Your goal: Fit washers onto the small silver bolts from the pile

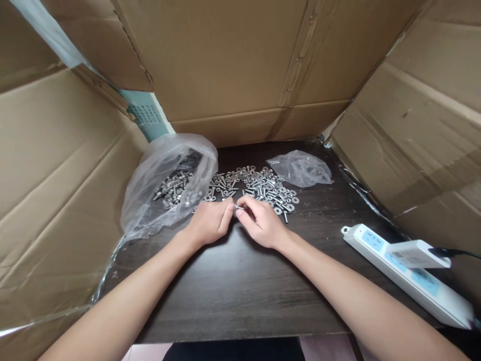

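My left hand (212, 219) and my right hand (261, 220) meet over the middle of the dark table, fingertips almost touching. Between them is a small metal bolt (239, 207), pinched by the thumb and forefinger of my right hand. The closed fingers of my left hand press at the bolt's other end; whether a nut or washer sits there is hidden. Just beyond my hands lies a loose pile of bolts, nuts and flat washers (268, 188). To the left, an open clear plastic bag (137, 205) holds many bolts with hardware on them.
A crumpled clear bag (300, 168) lies behind the pile on the right. A white power strip (409, 281) with a plugged-in adapter (417, 253) and black cable sits at the right. Cardboard walls (240, 65) enclose the dark wooden table (240, 301) at the back and both sides.
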